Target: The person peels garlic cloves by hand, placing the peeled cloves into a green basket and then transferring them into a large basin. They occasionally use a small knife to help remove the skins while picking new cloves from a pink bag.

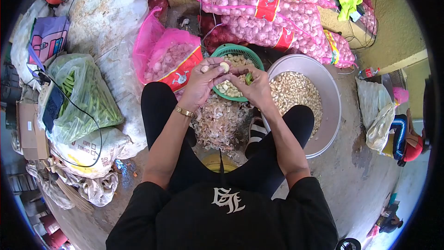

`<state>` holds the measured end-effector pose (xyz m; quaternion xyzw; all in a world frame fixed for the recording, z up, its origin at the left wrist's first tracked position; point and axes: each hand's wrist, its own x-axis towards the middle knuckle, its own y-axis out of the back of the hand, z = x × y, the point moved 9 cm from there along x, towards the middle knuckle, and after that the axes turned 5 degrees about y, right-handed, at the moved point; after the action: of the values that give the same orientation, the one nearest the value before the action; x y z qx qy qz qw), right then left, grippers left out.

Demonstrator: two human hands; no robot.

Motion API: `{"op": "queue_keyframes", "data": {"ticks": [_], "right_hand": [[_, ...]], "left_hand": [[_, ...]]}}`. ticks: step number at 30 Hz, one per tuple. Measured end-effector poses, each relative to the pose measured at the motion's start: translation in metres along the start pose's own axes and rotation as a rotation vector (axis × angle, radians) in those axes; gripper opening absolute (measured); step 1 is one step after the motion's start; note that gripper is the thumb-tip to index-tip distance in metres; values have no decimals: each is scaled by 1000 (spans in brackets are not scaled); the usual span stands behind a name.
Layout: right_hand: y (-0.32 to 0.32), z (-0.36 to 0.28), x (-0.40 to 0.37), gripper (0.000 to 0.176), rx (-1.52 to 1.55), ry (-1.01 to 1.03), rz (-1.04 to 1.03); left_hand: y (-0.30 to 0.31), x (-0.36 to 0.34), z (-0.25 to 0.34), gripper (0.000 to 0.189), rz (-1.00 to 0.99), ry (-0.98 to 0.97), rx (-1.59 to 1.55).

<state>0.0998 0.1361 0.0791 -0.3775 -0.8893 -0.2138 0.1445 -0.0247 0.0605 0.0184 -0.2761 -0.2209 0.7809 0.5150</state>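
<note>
My left hand (202, 82) is closed on a pale garlic clove (225, 67) at its fingertips. A second whitish clove (205, 69) shows against the same hand. My right hand (257, 89) meets it from the right, fingers curled round a small green object (249, 78), mostly hidden, whose kind I cannot make out. Both hands are over a green plastic basket (230, 47) that contains pale peeled cloves (238, 60). Beside it, on the right, a large whitish basin (329, 111) holds many loose garlic cloves (296, 93). Papery garlic skins (217, 122) lie heaped between my feet.
An opened pink mesh sack of garlic (171, 60) stands left of the basket. Full garlic sacks (277, 23) are stacked behind. At left are a bag of green pods (88, 97) and white sacks (108, 9). Other people (411, 143) are at the far right.
</note>
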Motion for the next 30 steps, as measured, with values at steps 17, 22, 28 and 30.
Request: {"op": "queue_keyframes", "data": {"ticks": [17, 22, 28, 30], "right_hand": [[12, 11, 16, 8, -41, 13, 65], [31, 24, 15, 8, 204, -149, 212], [18, 8, 5, 12, -11, -60, -33], [12, 13, 4, 13, 16, -88, -26]], "left_hand": [[-7, -1, -8, 34, -50, 107, 102], [-10, -3, -14, 24, -89, 147, 60], [-1, 3, -8, 18, -31, 37, 86], [-3, 2, -8, 17, -12, 28, 134]]}}
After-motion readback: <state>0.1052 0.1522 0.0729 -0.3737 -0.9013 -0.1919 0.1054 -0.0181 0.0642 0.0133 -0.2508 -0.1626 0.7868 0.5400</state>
